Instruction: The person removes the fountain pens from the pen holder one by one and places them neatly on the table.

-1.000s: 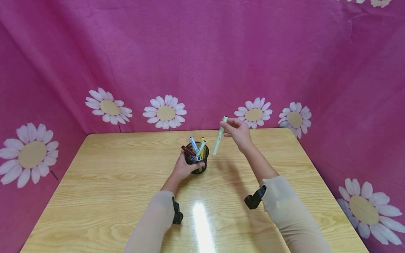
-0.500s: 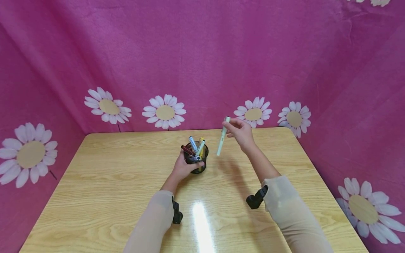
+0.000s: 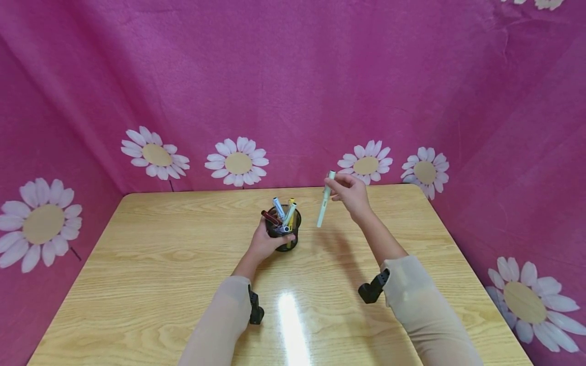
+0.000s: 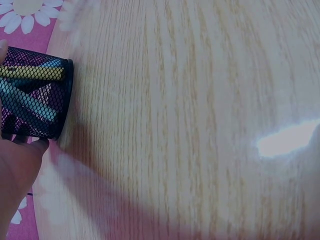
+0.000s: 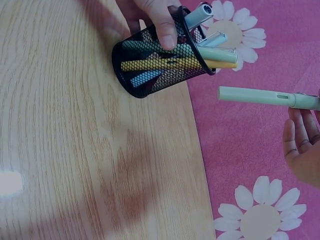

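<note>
My left hand (image 3: pixel 264 244) grips a black mesh pen holder (image 3: pixel 293 241), thumb across its near side. In it stand a dark red pen (image 3: pixel 271 217), a light blue pen (image 3: pixel 279 207), a pale green pen (image 3: pixel 289 213), a yellow pen (image 5: pixel 222 64) and others. To the right of the holder, my right hand (image 3: pixel 354 197) pinches another pale green pen (image 3: pixel 323 207) by its cap end. That pen hangs above the table, lower end angled left, apart from the holder. The left wrist view shows the holder (image 4: pixel 35 105) upright on the table, seen sideways through its mesh.
Under everything lies a wood-grain table (image 3: pixel 174 264), with a bright glare streak near its front middle. A pink curtain (image 3: pixel 293 91) printed with daisies rises behind its far edge and along both sides. Black wrist cameras (image 3: pixel 256 308) sit at both sleeves.
My right hand has drifted a little to the right with the pale green pen, away from the holder, and the pen is slightly steeper. The left hand and holder have stayed practically still.
</note>
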Available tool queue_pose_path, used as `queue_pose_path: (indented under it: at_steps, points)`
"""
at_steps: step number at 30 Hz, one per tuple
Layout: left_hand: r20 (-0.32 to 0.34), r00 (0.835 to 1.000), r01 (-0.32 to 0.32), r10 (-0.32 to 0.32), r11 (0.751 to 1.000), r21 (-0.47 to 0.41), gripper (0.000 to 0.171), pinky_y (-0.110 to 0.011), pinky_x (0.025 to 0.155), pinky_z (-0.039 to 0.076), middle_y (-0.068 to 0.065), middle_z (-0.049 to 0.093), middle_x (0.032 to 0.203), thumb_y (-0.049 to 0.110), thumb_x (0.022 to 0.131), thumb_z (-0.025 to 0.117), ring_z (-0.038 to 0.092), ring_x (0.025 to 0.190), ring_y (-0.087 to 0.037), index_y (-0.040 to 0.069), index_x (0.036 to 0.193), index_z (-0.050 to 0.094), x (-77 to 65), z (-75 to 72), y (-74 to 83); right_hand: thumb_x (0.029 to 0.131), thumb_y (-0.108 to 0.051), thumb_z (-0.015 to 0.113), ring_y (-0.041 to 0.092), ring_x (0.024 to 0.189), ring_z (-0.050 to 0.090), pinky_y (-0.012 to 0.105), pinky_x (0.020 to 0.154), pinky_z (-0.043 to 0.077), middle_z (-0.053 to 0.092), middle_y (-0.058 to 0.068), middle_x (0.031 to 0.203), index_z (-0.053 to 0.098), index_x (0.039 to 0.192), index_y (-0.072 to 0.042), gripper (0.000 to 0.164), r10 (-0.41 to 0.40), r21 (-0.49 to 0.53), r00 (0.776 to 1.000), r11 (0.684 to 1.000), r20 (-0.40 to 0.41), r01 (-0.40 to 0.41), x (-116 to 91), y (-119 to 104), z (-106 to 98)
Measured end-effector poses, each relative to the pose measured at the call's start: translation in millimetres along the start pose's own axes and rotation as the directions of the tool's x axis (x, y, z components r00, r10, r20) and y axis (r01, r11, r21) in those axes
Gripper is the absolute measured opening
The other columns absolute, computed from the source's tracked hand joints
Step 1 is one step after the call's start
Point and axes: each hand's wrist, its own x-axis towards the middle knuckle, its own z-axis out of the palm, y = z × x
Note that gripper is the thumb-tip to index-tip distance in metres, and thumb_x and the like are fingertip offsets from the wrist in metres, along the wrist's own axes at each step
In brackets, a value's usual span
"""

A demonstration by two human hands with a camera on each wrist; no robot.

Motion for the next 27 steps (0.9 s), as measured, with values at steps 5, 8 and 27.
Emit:
queue_pose_path:
  at_steps: [5, 8, 27]
  points:
    - [-0.003, 1.0, 0.003, -0.003, 1.0, 0.002, 0.088, -0.045, 0.113, 0.028, -0.012, 0.047, 0.138, 0.028, 0.069, 0.084, 0.038, 0.133, -0.028, 0.013, 0.139, 0.032, -1.3, -0.2, 1.2, 0.087, -0.019, 0.066, 0.002, 0.061, 0.06, 0.018, 0.057, 0.052, 0.064, -0.013, 0.072, 0.058, 0.113, 0.007, 0.038, -0.008, -0.005, 1.0, 1.0, -0.01, 0.008, 0.1, 2.1, -1.6]
    - [-0.002, 1.0, 0.007, -0.007, 1.0, -0.006, 0.087, -0.045, 0.113, 0.028, -0.012, 0.047, 0.138, 0.027, 0.069, 0.084, 0.039, 0.133, -0.028, 0.014, 0.138, 0.033, -1.8, -0.1, 1.2, 0.087, -0.019, 0.067, 0.002, 0.061, 0.06, 0.019, 0.058, 0.053, 0.065, -0.011, 0.073, 0.059, 0.113, 0.007, 0.038, -0.015, -0.011, 1.0, 1.0, -0.008, 0.015, 0.1, 3.7, -3.0]
    - [0.004, 1.0, -0.003, 0.003, 1.0, -0.025, 0.085, -0.045, 0.112, 0.029, -0.012, 0.047, 0.138, 0.024, 0.07, 0.083, 0.039, 0.132, -0.028, 0.013, 0.138, 0.032, -3.0, 0.2, 3.5, 0.088, -0.018, 0.065, 0.002, 0.057, 0.059, 0.02, 0.056, 0.053, 0.061, -0.013, 0.067, 0.059, 0.112, 0.009, 0.037, 0.043, -0.058, 0.999, 0.997, -0.028, -0.045, 0.3, 21.2, -9.1]
